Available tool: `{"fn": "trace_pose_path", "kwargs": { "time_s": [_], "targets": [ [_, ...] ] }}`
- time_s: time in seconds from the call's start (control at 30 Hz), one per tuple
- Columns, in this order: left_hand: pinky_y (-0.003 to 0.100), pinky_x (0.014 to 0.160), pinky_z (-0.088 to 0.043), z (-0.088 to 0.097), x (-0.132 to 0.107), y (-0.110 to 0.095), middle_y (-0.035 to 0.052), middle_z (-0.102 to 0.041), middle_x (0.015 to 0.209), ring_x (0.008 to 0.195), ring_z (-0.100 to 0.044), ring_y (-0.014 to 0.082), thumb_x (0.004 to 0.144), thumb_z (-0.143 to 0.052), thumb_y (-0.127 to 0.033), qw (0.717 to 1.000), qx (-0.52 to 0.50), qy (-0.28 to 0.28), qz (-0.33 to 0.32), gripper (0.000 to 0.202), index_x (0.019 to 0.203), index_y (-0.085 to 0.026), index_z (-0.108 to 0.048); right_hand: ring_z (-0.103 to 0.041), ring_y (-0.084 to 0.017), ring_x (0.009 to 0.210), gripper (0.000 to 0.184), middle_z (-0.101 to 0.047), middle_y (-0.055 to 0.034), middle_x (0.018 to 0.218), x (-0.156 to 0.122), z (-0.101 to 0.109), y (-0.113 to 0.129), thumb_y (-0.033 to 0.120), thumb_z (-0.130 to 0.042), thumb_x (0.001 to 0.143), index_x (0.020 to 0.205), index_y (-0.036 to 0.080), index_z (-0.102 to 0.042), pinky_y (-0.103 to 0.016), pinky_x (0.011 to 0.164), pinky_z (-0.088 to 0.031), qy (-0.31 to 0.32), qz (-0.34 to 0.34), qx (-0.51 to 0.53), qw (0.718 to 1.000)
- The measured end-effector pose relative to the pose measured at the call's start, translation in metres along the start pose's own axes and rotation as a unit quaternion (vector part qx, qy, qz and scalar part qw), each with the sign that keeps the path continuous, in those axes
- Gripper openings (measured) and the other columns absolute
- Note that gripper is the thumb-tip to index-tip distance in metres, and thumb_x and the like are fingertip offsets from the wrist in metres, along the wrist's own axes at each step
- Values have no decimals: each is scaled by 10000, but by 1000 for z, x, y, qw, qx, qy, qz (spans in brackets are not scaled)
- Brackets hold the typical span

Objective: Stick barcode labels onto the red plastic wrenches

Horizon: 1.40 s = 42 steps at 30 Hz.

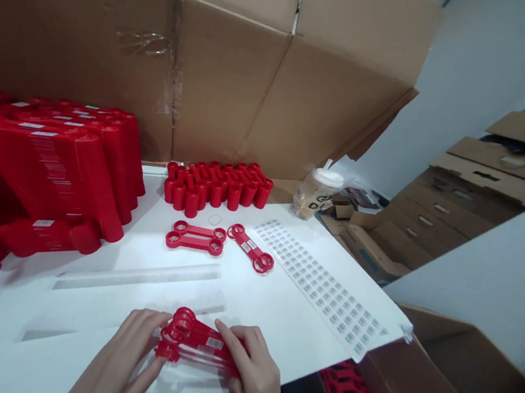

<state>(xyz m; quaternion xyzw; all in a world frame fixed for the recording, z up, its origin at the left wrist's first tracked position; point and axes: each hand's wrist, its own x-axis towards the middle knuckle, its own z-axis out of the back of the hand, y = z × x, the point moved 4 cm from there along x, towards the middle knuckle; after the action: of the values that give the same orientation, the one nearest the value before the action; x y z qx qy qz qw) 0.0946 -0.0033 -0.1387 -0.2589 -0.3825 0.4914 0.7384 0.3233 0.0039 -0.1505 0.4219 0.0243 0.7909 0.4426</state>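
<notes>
Near the front of the white table, my left hand (131, 349) and my right hand (256, 369) hold a small stack of red plastic link pieces (202, 337) between them. Each piece is a flat bar with a ring at the end, and a white barcode label shows on the top one. My left fingers and thumb close round the left end. At the right end, my right fingers press on top and hide that part. Just beyond lie two unlabelled red link pieces (195, 244) and a labelled red link piece (252, 247).
Tall stacks of red pieces (56, 165) fill the left side. Shorter red stacks (218, 185) stand at the back by a cardboard sheet (229, 78). A sticker sheet (323, 287), a lidded cup (318, 190) and a rubber band (214, 220) lie rightward. Below is a carton (427, 376).
</notes>
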Motion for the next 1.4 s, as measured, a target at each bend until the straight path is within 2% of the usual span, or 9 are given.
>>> {"fn": "trace_pose_path", "kwargs": {
  "time_s": [0.17,0.3,0.57,0.87,1.03,1.1,1.17,1.27,1.4],
  "targets": [
    [349,915,-572,-1,2,0,88,-595,1263,1095,-606,231,983,-489,-187,999,2,50,-16,441,1397,-340,-480,-593,-213,825,734,-634,-71,937,-2,0,-2,-70,-373,732,1341,243,-637,-303,645,-523,-14,0,1,1000],
    [361,957,-563,-5,2,1,98,-569,1299,1133,-594,232,1011,-476,-234,995,38,85,-23,467,1460,-356,-427,-580,-208,832,698,-622,-74,945,-6,-3,-4,-72,-372,741,1314,226,-636,-297,654,-507,-16,7,12,1000],
    [380,945,-556,-21,-8,8,96,-599,1213,1102,-598,246,990,-464,-181,983,163,20,-82,507,1473,-301,-364,-572,-224,852,682,-628,-64,948,-16,-12,-10,-69,-349,702,1250,234,-617,-317,678,-472,-45,-33,15,998],
    [371,778,-563,-21,-4,6,66,-648,968,895,-625,252,827,-575,-113,964,248,59,-73,307,1111,-211,-635,-570,-211,821,604,-618,-70,933,-12,-11,-10,-40,-361,726,1209,196,-636,-298,648,-469,-53,-7,15,998],
    [393,721,-548,-19,2,-9,56,-600,884,820,-605,257,744,-576,-115,957,276,72,-48,163,869,-211,-621,-577,-198,802,581,-614,-73,911,-6,-2,-3,-46,-359,763,1216,180,-643,-282,633,-491,-39,23,8,999],
    [388,734,-567,-18,2,-6,61,-613,914,836,-625,253,739,-585,-128,957,278,65,-46,188,908,-206,-616,-588,-196,817,548,-620,-83,930,-3,2,-1,-35,-379,788,1223,168,-645,-279,641,-510,-23,37,5,999],
    [394,804,-593,-16,0,3,104,-638,1041,946,-659,269,759,-587,-138,958,281,44,-44,333,1090,-176,-593,-589,-200,841,516,-623,-96,957,-2,4,0,-17,-393,818,1234,154,-644,-284,660,-528,-19,65,4,998],
    [378,962,-583,-20,-5,17,201,-577,1334,1219,-621,284,772,-557,-99,959,272,6,-76,652,1401,-109,-385,-582,-212,920,526,-620,-120,1039,-1,5,-2,-31,-387,817,1236,148,-649,-296,711,-548,-20,90,0,996],
    [340,1043,-554,-33,-4,21,207,-490,1500,1361,-539,273,725,-578,-88,956,255,15,-141,846,1502,-127,-248,-573,-214,931,480,-623,-134,1036,0,5,-3,-44,-399,819,1191,122,-653,-297,720,-553,-17,122,11,992]
  ]
}}
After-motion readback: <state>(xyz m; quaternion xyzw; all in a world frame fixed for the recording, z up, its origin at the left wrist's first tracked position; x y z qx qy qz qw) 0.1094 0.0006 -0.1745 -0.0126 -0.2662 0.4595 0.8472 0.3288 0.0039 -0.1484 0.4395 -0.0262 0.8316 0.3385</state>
